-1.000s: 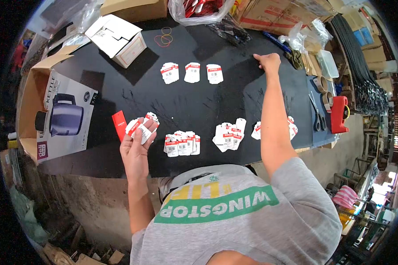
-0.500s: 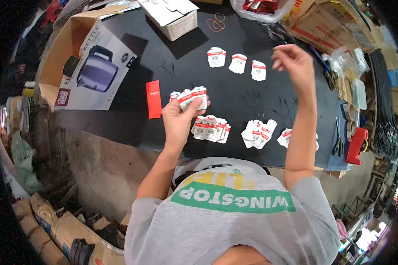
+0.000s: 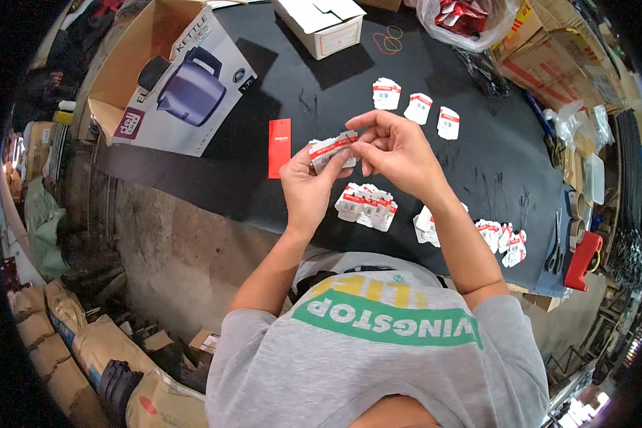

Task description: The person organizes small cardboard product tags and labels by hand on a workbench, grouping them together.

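Note:
My left hand (image 3: pixel 307 187) is closed around a fanned bunch of white tags with red bands (image 3: pixel 326 148), thumb across the front. At the bunch's right end, my right hand (image 3: pixel 404 153) has its thumb and index finger pinched on a tag edge. Just left of the hands lies a flat red card (image 3: pixel 279 148). Nearer my body is a spread pile of similar tags (image 3: pixel 366 207). A second pile (image 3: pixel 426 227) is partly hidden by my right forearm, and further loose tags (image 3: pixel 503 239) lie to its right. Beyond my right hand sit three small stacks: left (image 3: pixel 386 94), middle (image 3: pixel 419 108) and right (image 3: pixel 448 123).
An open kettle box (image 3: pixel 192 93) stands at the left of the black table (image 3: pixel 214 189). Towards the back are a white box (image 3: pixel 321 28), rubber bands (image 3: pixel 389 41) and a plastic bag with red packets (image 3: pixel 467 21). Scissors (image 3: pixel 555 246) and a red tape dispenser (image 3: pixel 583 262) lie at right.
My right hand has come from beside the far right stack down and left to the tags in my left hand. The camera view has shifted, so the table's items appear further right.

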A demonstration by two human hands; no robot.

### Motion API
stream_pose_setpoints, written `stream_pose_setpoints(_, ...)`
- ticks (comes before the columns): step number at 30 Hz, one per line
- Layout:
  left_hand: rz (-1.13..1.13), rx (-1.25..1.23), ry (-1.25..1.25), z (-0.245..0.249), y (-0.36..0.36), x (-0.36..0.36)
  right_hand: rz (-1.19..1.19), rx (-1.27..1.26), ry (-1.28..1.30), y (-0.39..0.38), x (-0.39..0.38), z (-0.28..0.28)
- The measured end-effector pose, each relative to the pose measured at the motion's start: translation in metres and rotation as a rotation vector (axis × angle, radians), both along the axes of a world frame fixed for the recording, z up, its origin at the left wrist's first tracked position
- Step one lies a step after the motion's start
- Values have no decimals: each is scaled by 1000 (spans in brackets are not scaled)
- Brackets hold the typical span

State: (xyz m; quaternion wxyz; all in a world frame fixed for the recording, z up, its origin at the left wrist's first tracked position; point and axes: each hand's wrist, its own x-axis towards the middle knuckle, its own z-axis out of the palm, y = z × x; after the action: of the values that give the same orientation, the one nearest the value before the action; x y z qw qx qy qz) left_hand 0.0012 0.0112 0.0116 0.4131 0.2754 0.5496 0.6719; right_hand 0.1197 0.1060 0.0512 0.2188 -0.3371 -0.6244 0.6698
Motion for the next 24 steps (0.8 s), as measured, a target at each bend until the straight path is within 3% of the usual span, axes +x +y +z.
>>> stream_pose_setpoints(2, 6, 4, 0, -1, 0, -2, 16, -34, 15, 2, -4, 3)
stream_pose_setpoints(5, 124, 71, 601, 0, -1, -16, 91, -52, 111, 12, -13, 8)
stream_pose_setpoints(6, 126, 70, 603, 3, 0, -24, 109, -70, 155, 14, -18, 12)
stream_pose_setpoints(8, 242, 268, 965, 10, 4, -39, 142, -113, 236, 20, -25, 17)
stream_pose_setpoints(10, 260, 327, 1037, 14, 5, -46, 200, -282, 223, 25, -35, 24)
stream_pose_setpoints(12, 246, 179, 910, 11, 1, -45, 215, -273, 223, 34, -46, 7)
stream_pose_setpoints(13, 217, 26, 814, 15, -5, -42, 163, -150, 140, 37, -52, 2)
stream_pose_setpoints(14, 216, 25, 815, 9, -9, -41, 110, -28, 58, 42, -59, -5)
stream_pose_setpoints(16, 81, -145, 214, -14, -18, -43, 33, 33, 31, 57, -72, -36)
stream_pose_setpoints(17, 43, -195, 128, -19, -24, -43, -11, -25, 52, 63, -76, -48)
stream_pose_setpoints(20, -83, -344, -68, -32, -41, -44, -62, -114, 45, 77, -86, -77)
stream_pose_setpoints(24, -83, -411, -91, -23, -56, -44, -88, -165, 44, 83, -98, -108)
